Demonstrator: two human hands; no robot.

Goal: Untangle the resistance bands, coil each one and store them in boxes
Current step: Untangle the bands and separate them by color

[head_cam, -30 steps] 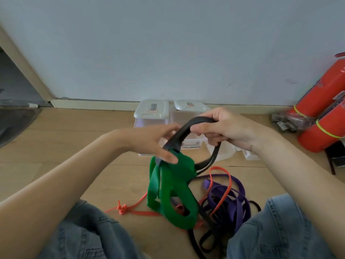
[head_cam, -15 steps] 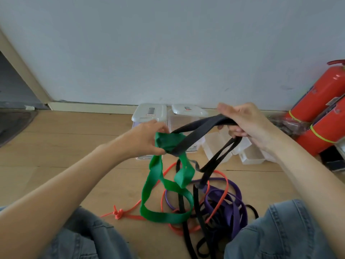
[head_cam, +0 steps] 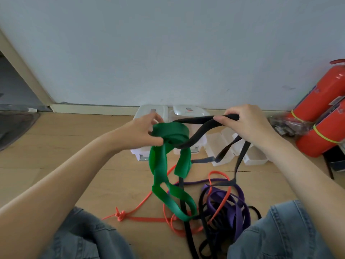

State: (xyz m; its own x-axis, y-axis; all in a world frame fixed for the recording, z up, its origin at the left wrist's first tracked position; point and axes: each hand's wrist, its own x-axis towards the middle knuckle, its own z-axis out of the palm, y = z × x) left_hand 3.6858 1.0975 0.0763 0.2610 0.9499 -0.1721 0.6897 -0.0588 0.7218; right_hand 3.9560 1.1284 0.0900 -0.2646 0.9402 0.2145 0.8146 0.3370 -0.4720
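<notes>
The left hand [head_cam: 144, 132] pinches the green band [head_cam: 169, 161] at its upper bunch, just left of the frame's centre; the grip sits at the band's top left, and from there the wide green loops hang down and slightly rightward, their long axis near vertical, the lowest loop reaching the wooden floor [head_cam: 65, 146] at lower centre. The right hand [head_cam: 248, 124], in the upper right of centre, clenches around the black band [head_cam: 197, 128], thumb on top of the strap; from this grip two black runs stretch leftward and a little downward into the green bunch, where they pass through it, so that span lies nearly horizontal. Other black strands drop from under the right hand toward the floor. There the tangle rests between the person's denim-clad knees: the purple band [head_cam: 237, 208] coiled at lower right of centre, and the orange band [head_cam: 141, 218] trailing leftward along the floor with a knot at its left end. Behind the hands, against the wall, stand two lidded clear boxes [head_cam: 155, 111], with open clear boxes [head_cam: 255, 157] just to their right. Red fire extinguishers [head_cam: 321, 116] lean at the right edge
</notes>
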